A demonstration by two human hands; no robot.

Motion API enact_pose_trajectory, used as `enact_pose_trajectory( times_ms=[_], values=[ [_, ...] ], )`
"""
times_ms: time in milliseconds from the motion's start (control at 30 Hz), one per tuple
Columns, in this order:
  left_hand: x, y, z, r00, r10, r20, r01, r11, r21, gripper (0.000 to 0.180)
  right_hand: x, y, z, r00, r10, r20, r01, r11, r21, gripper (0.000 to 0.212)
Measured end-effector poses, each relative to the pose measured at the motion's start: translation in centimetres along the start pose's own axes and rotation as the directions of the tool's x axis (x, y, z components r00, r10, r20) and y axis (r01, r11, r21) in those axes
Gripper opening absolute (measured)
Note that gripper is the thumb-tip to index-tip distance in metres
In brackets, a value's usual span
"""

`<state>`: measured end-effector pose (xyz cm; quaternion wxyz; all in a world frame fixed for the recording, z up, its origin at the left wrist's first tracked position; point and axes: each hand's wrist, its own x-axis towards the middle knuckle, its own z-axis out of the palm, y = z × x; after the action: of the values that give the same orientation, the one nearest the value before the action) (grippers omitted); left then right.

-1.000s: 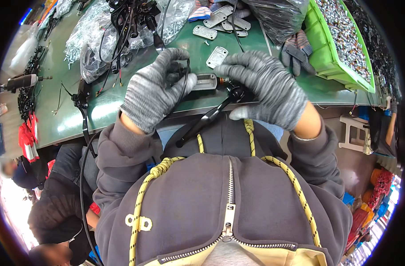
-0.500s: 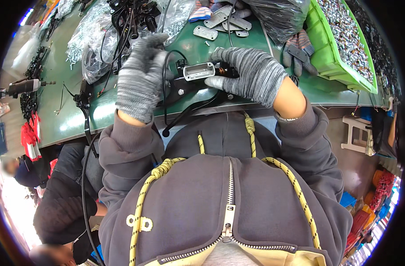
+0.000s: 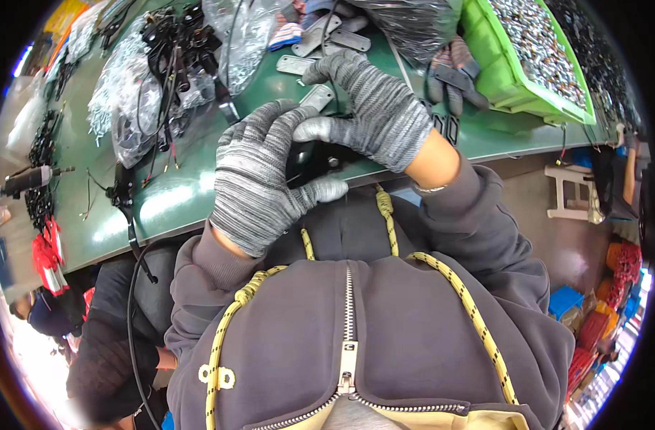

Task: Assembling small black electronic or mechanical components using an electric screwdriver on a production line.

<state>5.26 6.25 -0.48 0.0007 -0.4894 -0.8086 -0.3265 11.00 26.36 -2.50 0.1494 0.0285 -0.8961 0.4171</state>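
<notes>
My left hand [image 3: 261, 175], in a grey striped glove, is open above black parts at the table edge. Its thumb points out to the right, and its fingertips reach a small grey metal cover plate [image 3: 317, 97]. My right hand [image 3: 376, 111], gloved alike, has that plate between its index finger and thumb. Below the hands, a black part with a bolt [image 3: 333, 163] shows at the edge. The black lever and its rectangular metal reservoir, seen earlier, are mostly hidden by my left hand. Similar cover plates [image 3: 296, 65] lie just beyond.
A green bin [image 3: 514, 100] of small metal parts stands at the right, beside spare gloves [image 3: 453, 79] and a black plastic bag [image 3: 413, 29]. Black lever assemblies [image 3: 173, 64] and bagged screws [image 3: 105, 100] lie to the left, with a power screwdriver [image 3: 26, 181] farther out. Another person sits at lower left.
My left hand has swung right and nearer me, over the lever and reservoir. My right hand has lifted off the reservoir, and a cover plate now shows at its fingers. The view has shifted.
</notes>
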Motion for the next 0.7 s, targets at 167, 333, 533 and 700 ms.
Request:
enact_pose_trajectory(
  times_ms=[167,333,533,700],
  values=[
    [0.4,-1.3,1.7,0.998,0.050,0.023,-0.054,0.982,0.183,0.056,-1.6,0.2,-3.4,0.975,-0.101,-0.195,0.088,0.993,-0.079,0.052],
    [0.2,-1.1,1.3,1.000,0.011,0.030,-0.015,0.989,0.150,0.039,-6.8,3.3,-9.5,0.969,0.235,-0.073,-0.245,0.948,-0.203,0.037],
    [0.0,0.3,1.9,0.990,0.128,-0.062,-0.096,0.923,0.373,0.049,-10.1,3.7,-8.2,0.977,0.175,-0.120,-0.211,0.869,-0.448,0.058],
    [0.7,0.9,2.8,0.967,0.227,0.115,-0.254,0.832,0.494,0.059,-9.4,3.6,-8.6,0.993,0.114,-0.029,-0.111,0.829,-0.549,0.053]
  ],
)
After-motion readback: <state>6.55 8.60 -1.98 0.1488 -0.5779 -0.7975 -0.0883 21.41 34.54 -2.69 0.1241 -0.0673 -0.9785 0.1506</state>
